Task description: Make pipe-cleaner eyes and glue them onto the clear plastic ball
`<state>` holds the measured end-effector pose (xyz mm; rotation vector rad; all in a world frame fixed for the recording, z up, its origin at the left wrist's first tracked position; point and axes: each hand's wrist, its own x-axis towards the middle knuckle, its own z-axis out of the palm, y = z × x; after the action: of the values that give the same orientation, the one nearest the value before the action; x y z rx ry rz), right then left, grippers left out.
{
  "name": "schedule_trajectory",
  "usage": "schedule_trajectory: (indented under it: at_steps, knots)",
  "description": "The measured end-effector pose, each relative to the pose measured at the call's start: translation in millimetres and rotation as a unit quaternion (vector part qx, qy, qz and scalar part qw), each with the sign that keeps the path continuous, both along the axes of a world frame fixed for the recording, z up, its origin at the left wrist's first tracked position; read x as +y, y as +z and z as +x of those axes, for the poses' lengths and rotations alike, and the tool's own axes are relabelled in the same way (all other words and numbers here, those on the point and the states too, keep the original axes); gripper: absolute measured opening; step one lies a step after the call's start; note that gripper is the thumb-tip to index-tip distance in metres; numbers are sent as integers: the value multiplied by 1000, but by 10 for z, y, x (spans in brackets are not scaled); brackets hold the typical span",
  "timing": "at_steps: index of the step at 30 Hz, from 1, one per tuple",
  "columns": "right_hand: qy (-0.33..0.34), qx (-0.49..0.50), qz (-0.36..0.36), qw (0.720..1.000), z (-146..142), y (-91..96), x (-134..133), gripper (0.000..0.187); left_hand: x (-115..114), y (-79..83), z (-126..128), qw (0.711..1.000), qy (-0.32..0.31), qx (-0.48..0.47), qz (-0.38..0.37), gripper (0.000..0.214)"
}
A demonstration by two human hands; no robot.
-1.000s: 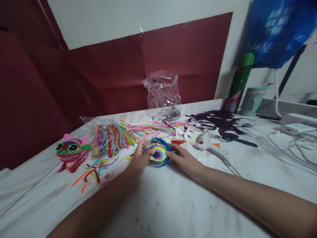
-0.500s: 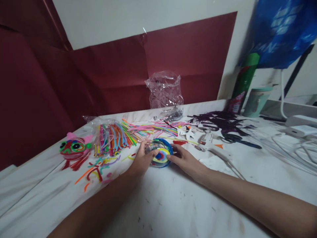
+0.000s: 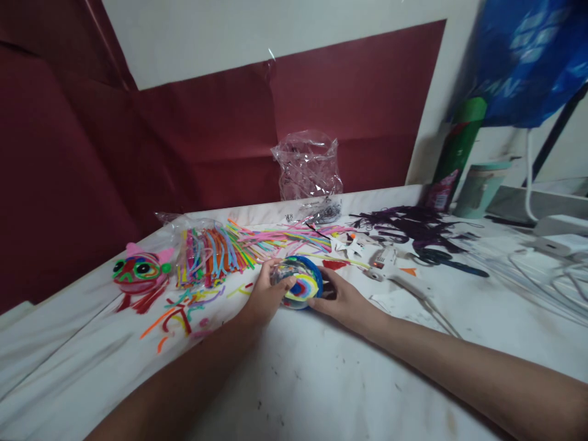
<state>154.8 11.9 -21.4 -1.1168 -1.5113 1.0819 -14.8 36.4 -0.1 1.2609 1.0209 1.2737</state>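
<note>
Between my two hands is a round, bowl-like craft piece with a blue rim and coloured rings of yellow, white, red and blue on its face. My left hand grips its left side, the thumb lying across the face near the rings. On the right edge, my right hand is closed around the blue rim, thumb low and fingers behind. Just beyond lie loose pipe cleaners in many colours. A white glue gun rests to the right of my right hand.
At left sit a pink, face-like craft figure, a bag of pipe cleaners and cut scraps. To the right are scissors, dark purple strands, a green cup and white cables. A clear plastic bag stands behind.
My right thumb has slid down from the face of the round piece to its lower right edge. My left hand keeps its grip. The view has shifted slightly.
</note>
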Motion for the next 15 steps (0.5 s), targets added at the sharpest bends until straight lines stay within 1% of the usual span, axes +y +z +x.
schedule_trajectory:
  at_steps: [2,6,8,12,15]
  knots:
    - [-7,-9,3,1000,-13,-1,-22,72,1,-9,0,1000,-1,1,3,47]
    - [-15,-23,9,1000,-30,37,-77,78,-17,-21,1,1000,-23,-1,12,49]
    - [-14,-26,10,1000,-27,51,-89,78,-28,-24,-1,999,-29,19,30,49]
    - [-5,-36,28,999,-7,50,-83,75,-33,-26,-16,994,-19,66,79,53]
    - [-2,-34,21,999,4,55,-80,77,-29,-23,-33,994,-20,79,77,48]
